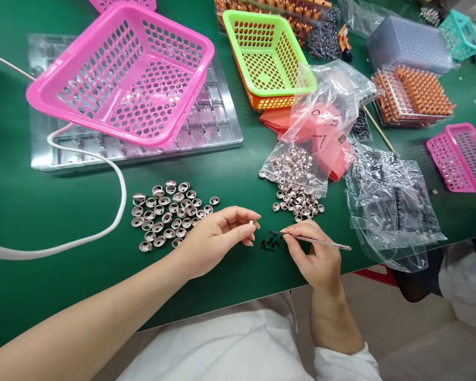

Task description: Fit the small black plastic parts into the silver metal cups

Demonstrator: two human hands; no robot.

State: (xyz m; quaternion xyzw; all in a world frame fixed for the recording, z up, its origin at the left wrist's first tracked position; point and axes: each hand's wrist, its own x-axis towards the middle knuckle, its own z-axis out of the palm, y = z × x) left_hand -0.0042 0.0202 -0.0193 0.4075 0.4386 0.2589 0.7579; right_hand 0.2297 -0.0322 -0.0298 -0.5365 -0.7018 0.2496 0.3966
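Note:
Between its thumb and fingers my left hand [218,238] pinches a small metal cap [253,224], mostly covered by the fingertips. My right hand [315,251] is closed on thin metal tweezers [325,243], whose tip points left over small black pieces [270,243] on the green table [222,296]. Round metal caps [166,217] lie spread out beside my left hand. Beyond my right hand, more metal caps [299,203] spill from a clear plastic bag [277,159].
A pink basket [158,135] rests on a metal tray [218,119] at the back left, near a white cable [122,196]. Green basket [275,24], orange parts [424,95], bagged black parts [392,196] and another pink basket [452,153] stand farther back and right.

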